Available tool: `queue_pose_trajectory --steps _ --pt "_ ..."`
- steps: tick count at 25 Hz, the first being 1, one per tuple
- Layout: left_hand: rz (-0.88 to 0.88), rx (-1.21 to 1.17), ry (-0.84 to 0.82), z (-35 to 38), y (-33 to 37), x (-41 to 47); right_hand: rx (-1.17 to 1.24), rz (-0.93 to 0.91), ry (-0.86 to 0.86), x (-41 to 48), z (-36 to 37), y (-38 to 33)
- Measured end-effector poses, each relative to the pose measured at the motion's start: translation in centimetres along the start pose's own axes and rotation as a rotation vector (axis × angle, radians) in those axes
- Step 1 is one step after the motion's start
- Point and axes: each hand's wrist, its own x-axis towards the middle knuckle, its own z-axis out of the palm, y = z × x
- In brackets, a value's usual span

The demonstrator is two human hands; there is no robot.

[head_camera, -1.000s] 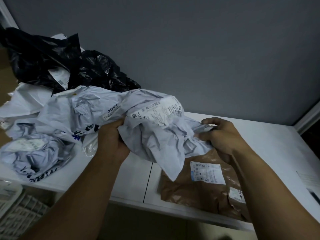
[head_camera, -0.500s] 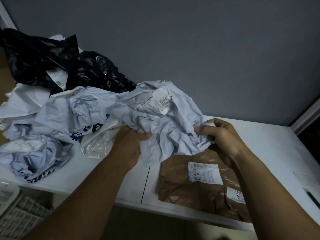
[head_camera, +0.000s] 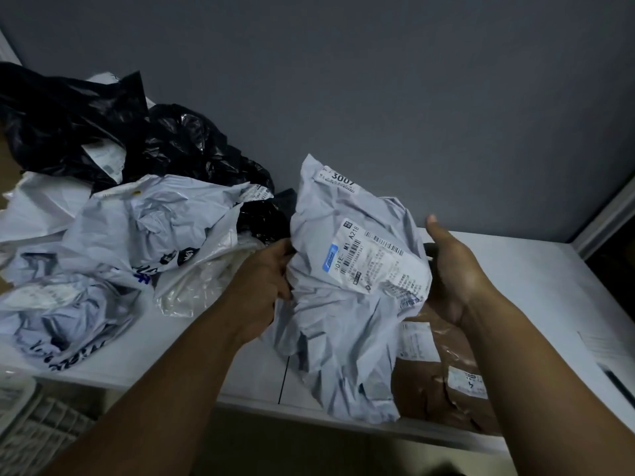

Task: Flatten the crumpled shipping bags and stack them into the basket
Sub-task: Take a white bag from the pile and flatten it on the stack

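Your left hand [head_camera: 261, 280] grips grey bag [head_camera: 343, 324], right hand [head_camera: 453, 280] spread wide beside it, basket [head_camera: 44, 431] at 7 o'clock, contents unclear.

I read this as a parcel-handling corner of an office or stockroom. A plain white table [head_camera: 515, 269] stands against a bare grey wall [head_camera: 378, 80]. Crumpled black bags [head_camera: 68, 125] and pale mailers [head_camera: 154, 225] are heaped at the left of the frame. The grey mailer [head_camera: 343, 338] at centre carries a barcode label [head_camera: 374, 259], and a white slatted basket [head_camera: 41, 427] sits at lower left.
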Motion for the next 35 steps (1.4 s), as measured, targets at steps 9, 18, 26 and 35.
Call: queue_pose_trajectory --steps 9,18,26,35 --pt "-0.058 0.123 0.353 0.0 0.1 -0.3 -0.044 -0.198 0.12 -0.1 -0.3 0.2" --pt "-0.217 0.339 0.402 -2.4 0.5 -0.6 -0.011 -0.434 0.572 0.4 -2.2 -0.7" --pt "-0.211 0.16 0.386 -2.6 1.5 0.7 -0.22 -0.325 0.25 -0.6 -0.3 0.1" --pt "-0.045 0.056 0.566 -3.1 0.6 1.3 -0.25 -0.326 0.481 0.5 -1.7 0.0"
